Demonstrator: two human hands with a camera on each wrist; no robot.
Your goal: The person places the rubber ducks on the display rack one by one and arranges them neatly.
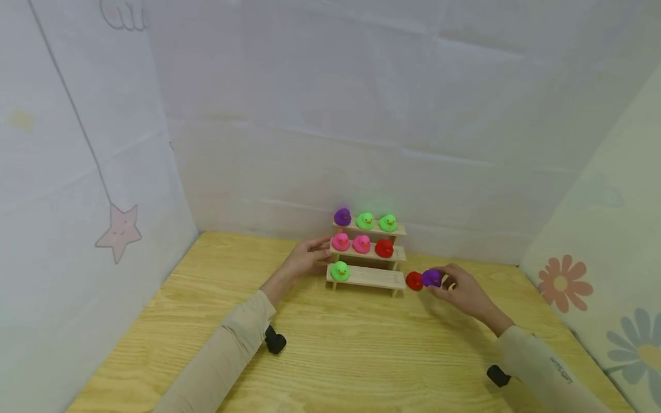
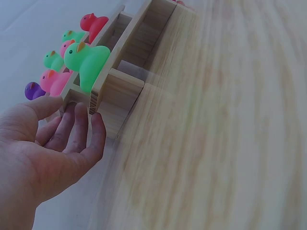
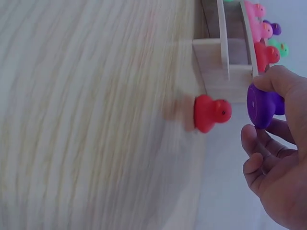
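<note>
A three-step wooden display stand (image 1: pixel 379 277) stands on the table and carries rubber ducks. My left hand (image 1: pixel 306 256) is at its left end; in the left wrist view, thumb and curled fingers (image 2: pixel 79 127) grip the end of the middle step. My right hand (image 1: pixel 462 291) pinches a purple rubber duck (image 1: pixel 431 278) between thumb and fingers, above the table to the stand's right. The duck's flat base faces the right wrist camera. Beside it a red rubber duck (image 3: pixel 209 113) sits on the table. A green duck (image 1: pixel 340 271) occupies the left of the bottom step.
The top step holds a purple duck (image 1: pixel 342 217) and two green ducks (image 1: pixel 365 221). On the middle step are two pink ducks (image 1: pixel 341 242) and a red duck (image 1: pixel 384 248). White cloth walls (image 1: pixel 330 149) with printed drawings enclose the wooden table (image 1: pixel 361 355).
</note>
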